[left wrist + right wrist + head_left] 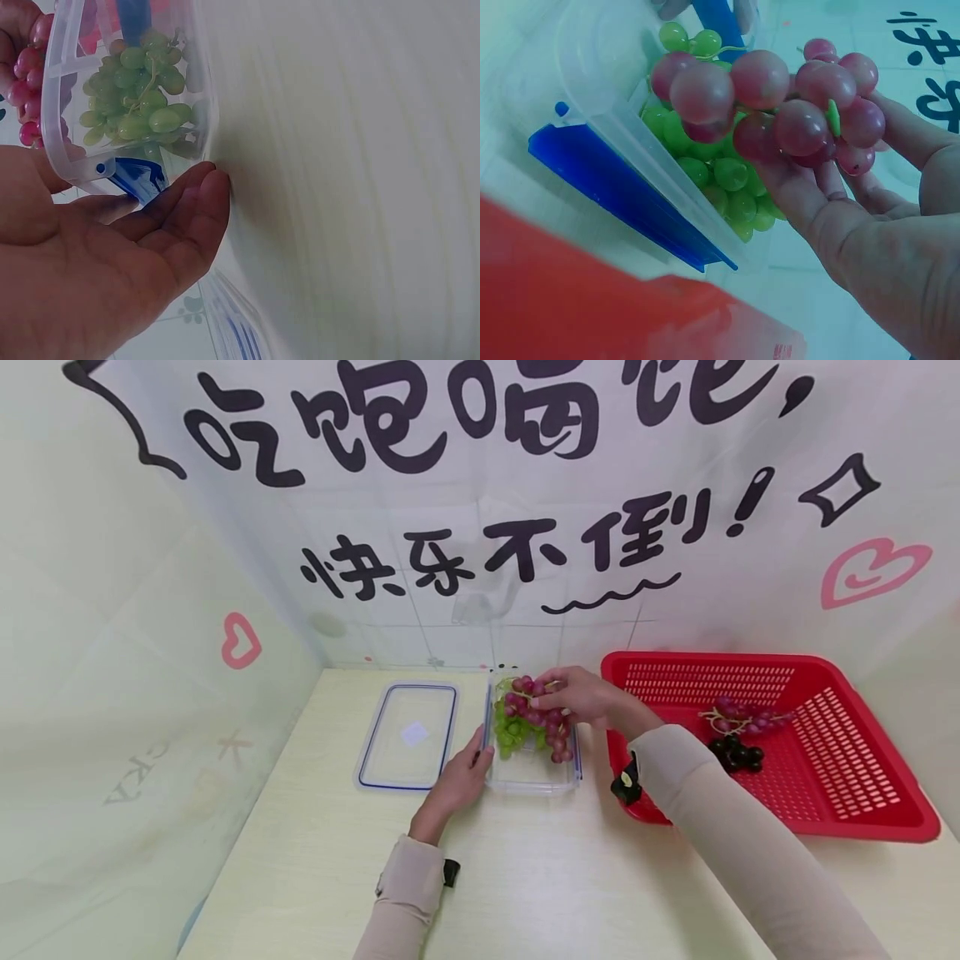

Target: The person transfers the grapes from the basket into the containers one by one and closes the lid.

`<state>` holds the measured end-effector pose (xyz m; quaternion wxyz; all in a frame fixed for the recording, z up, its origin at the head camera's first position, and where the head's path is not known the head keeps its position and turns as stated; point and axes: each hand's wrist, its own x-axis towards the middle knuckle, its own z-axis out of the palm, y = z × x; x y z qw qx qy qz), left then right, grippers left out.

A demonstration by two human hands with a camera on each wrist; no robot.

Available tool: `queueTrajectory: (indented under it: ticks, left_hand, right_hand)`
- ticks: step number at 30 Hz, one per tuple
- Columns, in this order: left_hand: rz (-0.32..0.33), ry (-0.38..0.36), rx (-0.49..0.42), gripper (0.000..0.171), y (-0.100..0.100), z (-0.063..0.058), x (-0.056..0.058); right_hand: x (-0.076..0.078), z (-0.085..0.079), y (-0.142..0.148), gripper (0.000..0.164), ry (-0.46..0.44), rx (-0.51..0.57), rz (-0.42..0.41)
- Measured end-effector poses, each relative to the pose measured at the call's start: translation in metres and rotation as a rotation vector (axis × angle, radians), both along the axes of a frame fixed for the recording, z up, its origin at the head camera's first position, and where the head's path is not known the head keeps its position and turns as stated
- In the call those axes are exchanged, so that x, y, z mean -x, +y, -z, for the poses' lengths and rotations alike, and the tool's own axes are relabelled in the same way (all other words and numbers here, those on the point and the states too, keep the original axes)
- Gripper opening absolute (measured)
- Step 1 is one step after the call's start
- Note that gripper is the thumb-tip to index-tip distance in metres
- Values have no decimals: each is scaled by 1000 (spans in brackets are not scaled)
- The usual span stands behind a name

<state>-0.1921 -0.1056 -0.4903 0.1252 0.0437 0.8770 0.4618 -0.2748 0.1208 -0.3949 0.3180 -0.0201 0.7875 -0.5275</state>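
Red grape bunch [555, 727] is hanging over the clear box [528, 772], tail trailing toward 5 o'clock; right grip [573, 689] is holding it from 1, fingers cupping berries. Likely light, floppy along the stem; glossy berries may be slipping or popping off under squeezing, so stem is looking safest. Green grapes [512, 733] are sitting inside at the bunch's 9; bare box floor is showing at 6. Left grip [459, 781] is pinching the box's edge at 8. Lid [386, 735] is lying at 9. Red basket [802, 781] is crowding 3, wall [442, 647] is blocking 12; counter [517, 868] is opening toward 6.
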Motion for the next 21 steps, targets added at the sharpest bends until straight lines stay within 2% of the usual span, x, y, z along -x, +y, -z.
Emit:
queueTrajectory:
  ticks: [8,21]
  left_hand:
    - [2,7,-8,57,0,0,0]
    - [-3,16,6,58,1,0,0]
  right_hand:
    - [-3,5,-3,37,-5,-62,-95]
    - [-6,8,-4,42,-36,-123,-167]
